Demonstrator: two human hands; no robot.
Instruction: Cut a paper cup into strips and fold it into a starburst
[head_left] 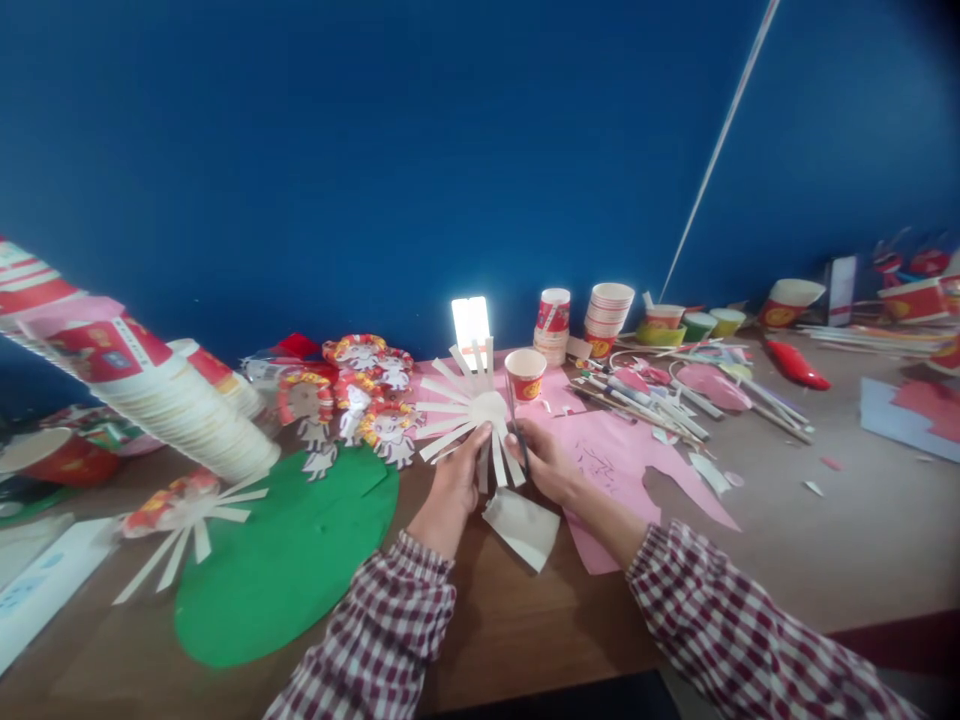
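Note:
My left hand (457,474) pinches the lower edge of a white paper cup (487,405) cut into strips that fan outward around its round base. On the right, my right hand (541,460) is closed around scissors (514,415), whose dark blades point up beside the strips. A red and white paper cup (525,375) stands just behind the scissors. Below my hands lies a loose pale piece of paper (523,527). Pink paper (611,455) with dark pen lines spreads beneath and to the right of my right hand.
Leaning cup stacks (180,400), a green oval sheet (285,560) and another fanned cup (195,515) are on the left. Paper figures (352,400) sit behind. A lit phone (471,322) leans at the wall. Pens (645,400), scraps and a red object (796,365) lie right.

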